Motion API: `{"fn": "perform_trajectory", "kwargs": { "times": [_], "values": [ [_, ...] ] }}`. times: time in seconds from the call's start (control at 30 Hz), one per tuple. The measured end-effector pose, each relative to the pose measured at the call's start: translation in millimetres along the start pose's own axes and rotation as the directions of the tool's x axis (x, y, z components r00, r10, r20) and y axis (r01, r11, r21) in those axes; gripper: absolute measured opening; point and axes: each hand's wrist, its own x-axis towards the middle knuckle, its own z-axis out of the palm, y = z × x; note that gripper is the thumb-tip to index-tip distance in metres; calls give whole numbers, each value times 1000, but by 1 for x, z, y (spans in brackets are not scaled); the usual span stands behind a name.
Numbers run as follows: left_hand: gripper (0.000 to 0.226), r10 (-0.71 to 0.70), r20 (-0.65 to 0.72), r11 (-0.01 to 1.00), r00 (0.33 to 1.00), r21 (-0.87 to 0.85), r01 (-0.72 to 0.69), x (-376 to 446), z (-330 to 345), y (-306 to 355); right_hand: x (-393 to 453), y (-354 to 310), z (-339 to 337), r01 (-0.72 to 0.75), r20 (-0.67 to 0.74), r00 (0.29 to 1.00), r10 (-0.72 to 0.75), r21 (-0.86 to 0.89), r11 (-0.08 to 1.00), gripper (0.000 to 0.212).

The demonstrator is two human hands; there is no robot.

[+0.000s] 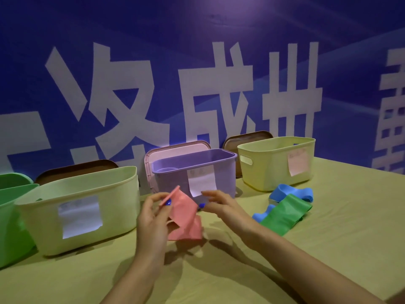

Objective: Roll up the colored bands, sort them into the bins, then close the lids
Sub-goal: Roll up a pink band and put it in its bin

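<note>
- Left hand (153, 216) up over the worktop (328, 249), fingers clamped on the top edge of the pink band (184, 218), thumb pinching it near the upper corner.
- The pink band hangs off that grip, twisted, its lower end drooping just above the cloth.
- Right hand (221, 205) sits just right of the band, fingers loosely apart and reaching at its right edge; whether they actually touch it, I cannot tell.
- Off to the right, a green band (287, 213) lies flat on the worktop, draped over a blue band (291, 194) that pokes out at both far and near ends.
- Four bins in a row beyond the hands, all lids off.
- Green bin (11, 216) at far left, cut by the frame edge.
- Pale bin (87, 194) next to it, a paper label on its front, a brown lid (76, 170) propped behind.
- Purple bin (195, 170) in the middle, right behind the hands, a white label hanging from its rim, a pink lid (175, 150) leaning at its back.
- Yellow bin (276, 163) on the right, a pinkish label on its front, a second brown lid (247, 137) standing behind it.
- Blue wall (197, 51) with big white characters fills the background.
</note>
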Motion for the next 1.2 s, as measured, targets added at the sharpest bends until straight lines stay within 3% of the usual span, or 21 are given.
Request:
{"fn": "perform_trajectory", "kwargs": {
  "times": [0.03,0.1,0.27,0.33,0.4,0.5,0.67,0.8,0.93,1.03,1.1,1.2],
  "values": [
    [19,-144,32,971,989,-190,148,1,1,7,-1,-1,1,-8,116,993,2,46,999,22],
    [23,-304,119,846,945,-423,326,5,-3,16,-4,-3,4,-45,282,959,1,152,987,32],
    [23,-338,133,724,932,-595,348,15,-21,24,-12,-7,-4,-145,529,848,-1,234,961,18],
    [19,-353,108,712,929,-613,342,18,-24,21,-13,-7,-6,-141,559,829,3,205,969,28],
    [21,-365,79,721,927,-606,336,22,-27,16,-13,-8,-9,-145,587,810,-16,227,963,35],
    [24,-339,44,823,940,-470,319,26,-29,7,-16,-11,-14,-195,662,746,-76,326,925,9],
    [21,-277,-117,953,954,-159,257,21,-23,3,-12,-4,-13,-241,816,579,-8,181,954,42],
    [22,-236,-207,969,949,-119,215,25,-31,8,-15,-8,-10,-306,865,497,67,103,947,38],
    [24,-364,-134,927,922,-154,343,24,-31,4,-15,-9,-6,-314,888,426,172,-33,949,30],
    [23,-380,-126,921,916,-148,361,22,-27,1,-17,-13,-9,-257,868,433,245,-142,956,14],
    [23,-377,-117,919,919,-170,355,22,-26,1,-18,-14,-12,-237,808,503,307,-212,948,13],
    [23,-362,-82,917,928,-209,340,23,-27,2,-17,-12,-15,-211,663,642,384,-329,921,32]
  ]
}}
